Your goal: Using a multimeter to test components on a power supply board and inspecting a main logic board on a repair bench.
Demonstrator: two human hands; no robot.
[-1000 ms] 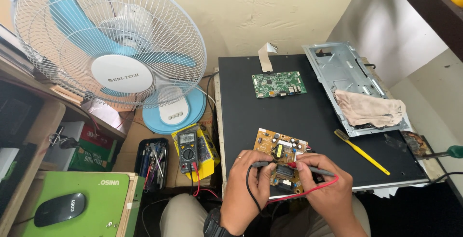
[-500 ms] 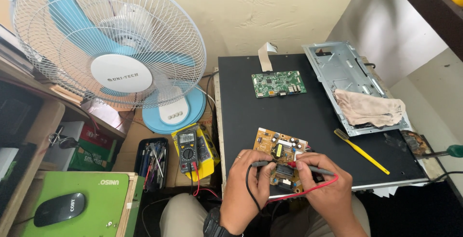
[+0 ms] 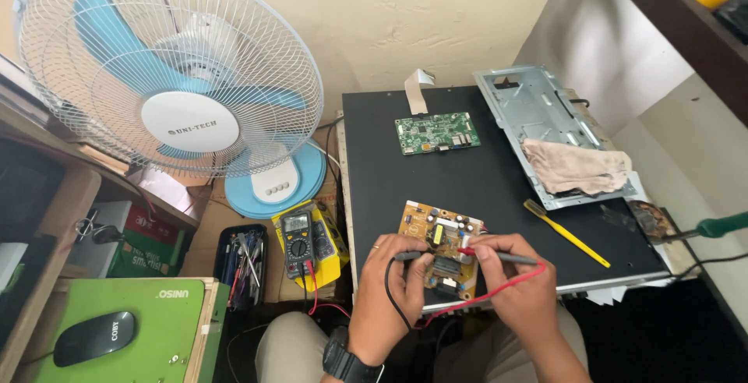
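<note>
black panel [image 3: 499, 188] | on it: brown board [image 3: 440, 247], green board [image 3: 437, 133], metal chassis [image 3: 545, 130], yellow toothbrush [image 3: 566, 233]

Under the fingers [image 3: 405, 262] of the left hand [image 3: 386, 305] and the right hand [image 3: 518, 293], the near edge of the small tan circuit board [image 3: 436, 239] is covered; where the 2 probe tips touch cannot be made out. Left of the fingers, the yellow-cased multimeter [image 3: 300, 235] shows a screen too small to tell. Both forearms run off the bottom edge. Far right of the fingers, the green-handled tool [image 3: 721, 225] is cut by the frame.
</note>
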